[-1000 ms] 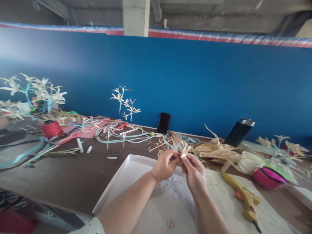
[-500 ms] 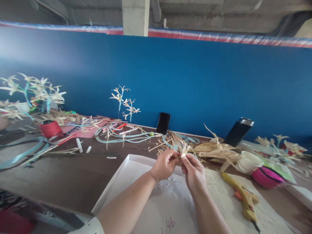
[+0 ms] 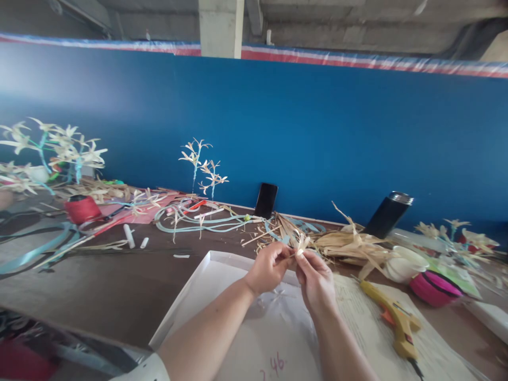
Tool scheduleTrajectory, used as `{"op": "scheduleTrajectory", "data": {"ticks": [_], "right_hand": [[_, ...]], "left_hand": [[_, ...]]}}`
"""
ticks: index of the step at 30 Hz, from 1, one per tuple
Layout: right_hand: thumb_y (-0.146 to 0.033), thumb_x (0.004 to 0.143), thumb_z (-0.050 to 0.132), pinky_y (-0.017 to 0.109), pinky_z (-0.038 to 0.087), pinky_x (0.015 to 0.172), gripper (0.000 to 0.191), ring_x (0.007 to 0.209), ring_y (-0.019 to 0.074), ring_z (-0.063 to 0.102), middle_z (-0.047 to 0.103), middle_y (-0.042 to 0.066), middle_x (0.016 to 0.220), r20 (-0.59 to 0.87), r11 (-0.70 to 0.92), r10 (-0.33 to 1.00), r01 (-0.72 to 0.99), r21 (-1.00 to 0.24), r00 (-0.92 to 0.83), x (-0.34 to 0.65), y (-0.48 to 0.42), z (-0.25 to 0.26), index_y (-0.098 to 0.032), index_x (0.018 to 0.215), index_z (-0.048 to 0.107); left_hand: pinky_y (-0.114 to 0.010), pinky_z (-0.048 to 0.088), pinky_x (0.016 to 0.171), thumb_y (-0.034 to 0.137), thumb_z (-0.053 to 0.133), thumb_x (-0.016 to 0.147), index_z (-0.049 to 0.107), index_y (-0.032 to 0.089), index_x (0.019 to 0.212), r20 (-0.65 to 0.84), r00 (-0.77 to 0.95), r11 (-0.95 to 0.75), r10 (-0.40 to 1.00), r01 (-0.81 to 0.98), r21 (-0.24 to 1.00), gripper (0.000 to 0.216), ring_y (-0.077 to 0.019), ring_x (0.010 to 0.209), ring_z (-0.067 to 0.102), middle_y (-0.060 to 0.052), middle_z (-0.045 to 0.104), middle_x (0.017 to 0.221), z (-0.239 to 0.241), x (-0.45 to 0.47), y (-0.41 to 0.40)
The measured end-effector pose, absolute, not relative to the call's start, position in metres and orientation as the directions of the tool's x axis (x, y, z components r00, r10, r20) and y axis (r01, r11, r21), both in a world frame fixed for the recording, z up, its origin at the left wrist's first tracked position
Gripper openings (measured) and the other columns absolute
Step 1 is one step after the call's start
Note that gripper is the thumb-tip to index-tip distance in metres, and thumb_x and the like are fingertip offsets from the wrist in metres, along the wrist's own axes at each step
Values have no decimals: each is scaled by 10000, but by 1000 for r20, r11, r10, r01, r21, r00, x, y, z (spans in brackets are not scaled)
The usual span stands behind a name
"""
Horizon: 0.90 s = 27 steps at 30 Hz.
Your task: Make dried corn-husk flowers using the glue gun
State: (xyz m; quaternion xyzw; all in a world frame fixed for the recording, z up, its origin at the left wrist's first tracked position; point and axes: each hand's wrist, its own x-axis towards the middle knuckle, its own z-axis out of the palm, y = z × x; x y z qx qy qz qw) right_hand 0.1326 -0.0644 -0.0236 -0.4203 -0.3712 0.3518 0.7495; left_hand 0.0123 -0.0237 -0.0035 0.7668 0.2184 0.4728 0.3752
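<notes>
Straw flower hangs above the far rim of the white tray, pinched in a closed fingertip grip by left hand and right hand; squeezing or twisting too hard would probably crease or tear its thin petals

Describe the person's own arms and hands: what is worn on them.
Both forearms are bare. The left hand and right hand wear no gloves, and no watch or bracelet shows at either wrist. A white sleeve edge shows at the left elbow.
</notes>
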Motion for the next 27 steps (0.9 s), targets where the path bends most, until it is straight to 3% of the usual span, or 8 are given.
{"op": "scheduleTrajectory", "data": {"ticks": [14, 18, 23, 27], "right_hand": [[-301, 679, 737, 193, 138, 367, 172, 388, 24, 279, 501, -44, 521, 205, 382, 870, -350, -855, 449, 135, -65, -21, -167, 754, 659], [-291, 726, 707, 182, 200, 394, 142, 412, 27, 309, 475, -46, 495, 234, 405, 866, -344, -847, 443, 135, -65, -21, -161, 728, 650], [-294, 725, 707, 182, 266, 428, 146, 428, 24, 336, 551, -25, 601, 218, 420, 859, -395, -817, 462, 135, -63, -20, -169, 787, 662], [-310, 707, 717, 179, 261, 413, 165, 414, 10, 302, 575, -18, 675, 192, 434, 847, -434, -790, 496, 138, -63, -17, -174, 782, 661]], "left_hand": [[-237, 413, 695, 202, 533, 819, 528, 151, 731, 596, 477, -661, 646, -40, 749, 101, -136, 767, 555, -40, 622, 821, -4, 13, -24], [-244, 431, 723, 150, 550, 786, 543, 155, 724, 590, 469, -659, 657, -23, 752, 63, -140, 790, 568, -37, 637, 843, -8, 16, -24], [-245, 466, 717, 204, 602, 753, 550, 156, 707, 546, 470, -621, 694, 7, 784, 84, -148, 815, 584, -44, 640, 872, -13, 17, -21], [-264, 488, 738, 300, 661, 712, 574, 160, 880, 492, 491, -583, 719, 40, 812, 235, -160, 843, 594, -64, 616, 948, -16, 16, -18]]}}
